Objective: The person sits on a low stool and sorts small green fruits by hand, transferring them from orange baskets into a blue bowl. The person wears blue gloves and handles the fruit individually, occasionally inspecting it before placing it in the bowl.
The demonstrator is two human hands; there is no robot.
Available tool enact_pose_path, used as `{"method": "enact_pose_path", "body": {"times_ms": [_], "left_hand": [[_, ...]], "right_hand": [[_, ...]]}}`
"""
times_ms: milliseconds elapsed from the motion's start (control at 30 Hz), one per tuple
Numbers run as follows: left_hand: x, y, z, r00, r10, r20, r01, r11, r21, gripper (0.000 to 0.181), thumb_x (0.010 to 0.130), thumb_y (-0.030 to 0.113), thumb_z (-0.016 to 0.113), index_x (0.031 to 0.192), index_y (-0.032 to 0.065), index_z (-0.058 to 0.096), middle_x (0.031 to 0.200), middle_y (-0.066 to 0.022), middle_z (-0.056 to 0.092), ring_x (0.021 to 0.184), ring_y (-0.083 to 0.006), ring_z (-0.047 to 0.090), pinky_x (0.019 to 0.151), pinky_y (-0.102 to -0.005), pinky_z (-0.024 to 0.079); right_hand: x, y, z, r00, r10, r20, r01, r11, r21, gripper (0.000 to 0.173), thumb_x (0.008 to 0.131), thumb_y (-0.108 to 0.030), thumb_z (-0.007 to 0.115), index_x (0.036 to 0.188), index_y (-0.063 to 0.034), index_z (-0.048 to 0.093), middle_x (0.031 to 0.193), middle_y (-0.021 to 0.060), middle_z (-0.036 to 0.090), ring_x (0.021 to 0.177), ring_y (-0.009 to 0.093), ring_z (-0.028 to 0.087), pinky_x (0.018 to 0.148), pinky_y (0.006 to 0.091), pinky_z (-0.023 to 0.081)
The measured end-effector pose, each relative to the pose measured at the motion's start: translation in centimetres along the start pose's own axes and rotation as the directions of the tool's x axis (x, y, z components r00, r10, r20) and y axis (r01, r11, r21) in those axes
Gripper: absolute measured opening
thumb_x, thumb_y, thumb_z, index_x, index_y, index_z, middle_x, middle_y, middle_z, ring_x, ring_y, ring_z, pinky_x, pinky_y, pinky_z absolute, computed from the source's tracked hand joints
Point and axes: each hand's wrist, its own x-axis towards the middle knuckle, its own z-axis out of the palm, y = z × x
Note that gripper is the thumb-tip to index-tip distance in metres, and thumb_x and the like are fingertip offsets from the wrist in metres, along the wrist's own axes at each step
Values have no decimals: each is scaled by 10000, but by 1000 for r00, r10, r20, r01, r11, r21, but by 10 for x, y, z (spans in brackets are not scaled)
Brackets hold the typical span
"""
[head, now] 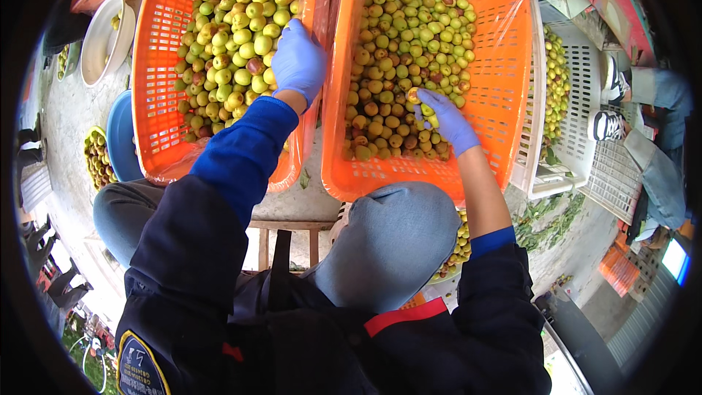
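Observation:
Two orange plastic crates lined with clear film stand side by side before me. The left crate (162,77) holds a heap of green jujubes (241,38), some with brown patches. Gloved in thin blue-violet, my left hand (299,66) is over the heap's right side, beside the crate's inner wall; its fingertips are hidden from view. Smaller-looking green and brown jujubes (400,38) fill the bottom of the right crate (499,60). My right hand (451,120), gloved alike, is above them with a yellowish-brown jujube (413,95) at its fingertips and greener fruit at its palm.
White crates (581,104) with more jujubes stand at the right, near another person's shoes (606,125). At the left are a white basin (129,27), a blue tub (118,137) and a green container of jujubes (98,159). My knee (400,241) is against the right crate's front.

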Motion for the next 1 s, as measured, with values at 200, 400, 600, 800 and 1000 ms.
{"method": "enact_pose_path", "body": {"times_ms": [200,400,600,800,1000], "left_hand": [[1,0,3,1000,-1,9,0,1000,17,236,894,235,489,965,13,452,950,-220,585,857,-416,593,714,-503,469],[1,-1,3,1000,12,-11,-12,1000,9,240,895,241,490,961,12,454,940,-217,587,851,-414,593,709,-504,467],[2,0,3,1000,10,3,-10,1000,20,248,896,245,492,968,11,454,955,-213,588,856,-410,596,712,-498,471],[0,-3,3,1000,10,5,-10,1000,6,250,898,251,491,984,18,459,977,-211,590,870,-409,596,722,-494,470],[2,-1,-2,1000,-17,21,17,1000,18,269,900,256,480,1020,16,456,996,-219,583,881,-416,592,729,-502,470]], "right_hand": [[3,-4,6,997,-63,-47,58,994,-91,367,918,-273,550,1229,-80,539,841,11,622,685,95,566,513,229,415],[23,30,23,976,-214,-36,-19,81,-997,470,803,-63,514,1253,-195,549,1086,108,623,925,302,623,769,399,508],[35,49,30,985,-168,-40,-65,-147,-987,522,797,-85,548,1305,-182,475,1120,130,556,855,303,632,686,415,520],[24,17,32,968,-196,-157,-125,168,-978,495,834,-217,578,1311,-164,458,1046,113,625,877,285,627,667,400,503],[61,6,51,941,65,-331,-329,-39,-944,499,846,-207,564,1325,-130,449,1050,96,643,927,277,631,721,392,523]]}}
